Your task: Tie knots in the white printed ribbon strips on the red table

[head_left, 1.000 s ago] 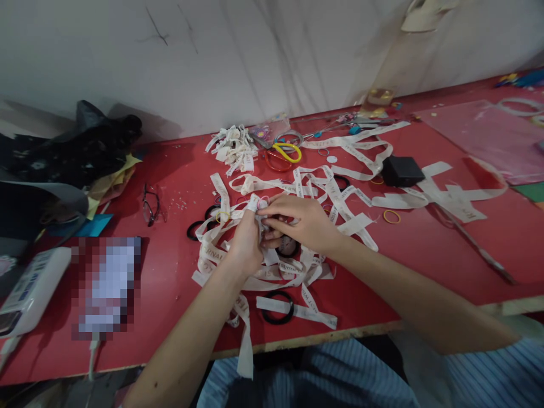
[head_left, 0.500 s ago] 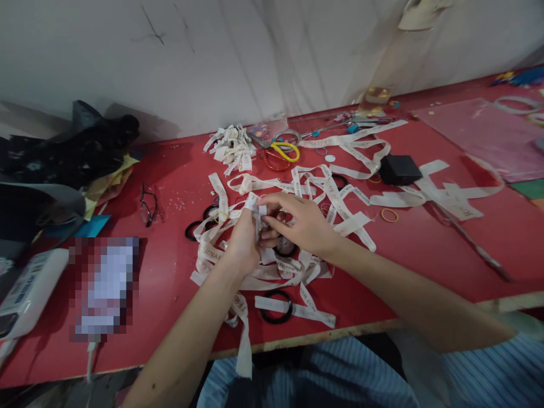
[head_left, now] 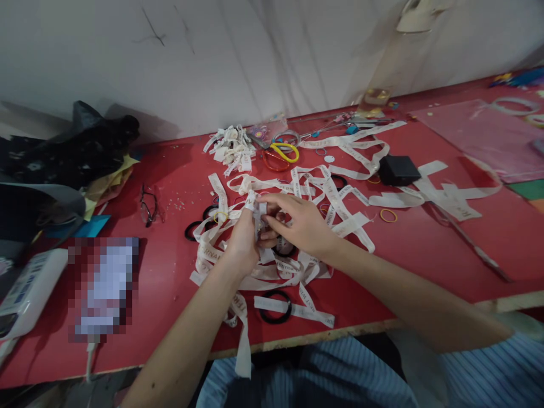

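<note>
Both my hands meet over a tangle of white printed ribbon strips (head_left: 272, 272) on the red table (head_left: 170, 272). My left hand (head_left: 243, 241) is closed around a small folded piece of ribbon (head_left: 251, 202) that sticks up above its fingers. My right hand (head_left: 297, 224) pinches the same piece from the right, its fingers curled against the left hand. A long ribbon end (head_left: 244, 345) hangs over the table's front edge. Black rings (head_left: 276, 309) lie among the strips.
A heap of folded ribbon pieces (head_left: 232, 147) and yellow and red scissors (head_left: 283, 154) lie at the back. Eyeglasses (head_left: 147, 205), a black box (head_left: 398, 169), rubber bands (head_left: 389, 215), a white device (head_left: 29, 292) at left, dark cloth (head_left: 68, 150), and a pink sheet (head_left: 488, 139) surround the work.
The hands have stayed together on the ribbon piece; the fingers shifted slightly and the pink band seen at the fingertips a second ago is no longer visible.
</note>
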A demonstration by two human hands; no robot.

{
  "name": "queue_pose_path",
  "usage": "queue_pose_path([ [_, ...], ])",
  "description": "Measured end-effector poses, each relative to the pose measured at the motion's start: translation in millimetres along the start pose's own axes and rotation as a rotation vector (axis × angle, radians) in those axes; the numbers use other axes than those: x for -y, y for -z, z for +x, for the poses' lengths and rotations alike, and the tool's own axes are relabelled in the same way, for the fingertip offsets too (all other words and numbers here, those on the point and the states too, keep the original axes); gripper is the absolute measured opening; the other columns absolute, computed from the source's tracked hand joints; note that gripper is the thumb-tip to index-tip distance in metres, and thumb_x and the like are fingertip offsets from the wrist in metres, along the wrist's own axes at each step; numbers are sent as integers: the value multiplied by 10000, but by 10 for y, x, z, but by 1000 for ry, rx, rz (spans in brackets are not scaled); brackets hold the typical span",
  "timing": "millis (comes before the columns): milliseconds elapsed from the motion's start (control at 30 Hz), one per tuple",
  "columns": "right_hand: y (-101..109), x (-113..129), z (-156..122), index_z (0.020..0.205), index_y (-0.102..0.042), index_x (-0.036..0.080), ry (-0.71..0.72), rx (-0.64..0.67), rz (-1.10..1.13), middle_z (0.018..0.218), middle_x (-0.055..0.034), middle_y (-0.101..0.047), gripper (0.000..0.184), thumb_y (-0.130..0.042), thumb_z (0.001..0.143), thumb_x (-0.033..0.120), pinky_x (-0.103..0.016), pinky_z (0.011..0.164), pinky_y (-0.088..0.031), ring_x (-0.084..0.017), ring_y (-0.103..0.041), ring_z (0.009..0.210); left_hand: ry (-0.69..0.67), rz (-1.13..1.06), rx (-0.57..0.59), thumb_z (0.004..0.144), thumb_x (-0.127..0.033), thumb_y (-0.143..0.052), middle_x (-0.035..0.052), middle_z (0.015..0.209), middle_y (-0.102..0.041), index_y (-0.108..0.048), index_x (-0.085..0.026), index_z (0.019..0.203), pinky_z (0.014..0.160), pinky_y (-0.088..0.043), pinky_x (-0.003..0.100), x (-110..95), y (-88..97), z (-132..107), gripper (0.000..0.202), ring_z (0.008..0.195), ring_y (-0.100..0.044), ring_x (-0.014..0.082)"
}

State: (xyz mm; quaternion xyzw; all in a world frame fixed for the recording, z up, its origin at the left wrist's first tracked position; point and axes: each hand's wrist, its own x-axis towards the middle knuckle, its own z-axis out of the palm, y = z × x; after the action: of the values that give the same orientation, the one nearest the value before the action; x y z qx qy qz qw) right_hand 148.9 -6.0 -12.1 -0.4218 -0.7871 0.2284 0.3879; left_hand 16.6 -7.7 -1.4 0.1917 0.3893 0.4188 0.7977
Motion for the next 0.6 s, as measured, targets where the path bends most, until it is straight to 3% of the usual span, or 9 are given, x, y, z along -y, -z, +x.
queue_pose_path([
  [133,14,-20,15,1028,-663,214,65,4,108,1004,-39,-687,174,-599,870,178,-282,792,-508,-144,-638,822,-1,-9,19,869,-397,-487,-44,556,-418,-490,-161,693,357,-186,128,-27,-26,-20,294,391,-317,34],
  [233,7,-24,27,1026,-689,227,77,-1,126,924,-24,-701,181,-609,868,189,-288,807,-506,-164,-645,871,-7,-20,22,873,-437,-499,-49,547,-415,-512,-161,723,365,-192,133,-48,-51,-34,314,391,-318,32],
  [400,-4,-46,31,1082,-672,239,105,55,-56,1020,-31,-714,276,-556,870,106,-319,866,-493,-185,-648,981,-3,-26,-6,850,-479,-532,-55,539,-402,-515,-165,726,358,-185,138,-35,-41,-19,338,382,-318,33],
  [600,21,-47,24,1058,-638,184,153,82,-289,1011,-86,-692,183,-577,887,161,-336,795,-495,-215,-642,936,-31,27,-22,811,-411,-582,-68,549,-371,-471,-169,697,356,-178,124,30,11,27,290,383,-297,21],
])
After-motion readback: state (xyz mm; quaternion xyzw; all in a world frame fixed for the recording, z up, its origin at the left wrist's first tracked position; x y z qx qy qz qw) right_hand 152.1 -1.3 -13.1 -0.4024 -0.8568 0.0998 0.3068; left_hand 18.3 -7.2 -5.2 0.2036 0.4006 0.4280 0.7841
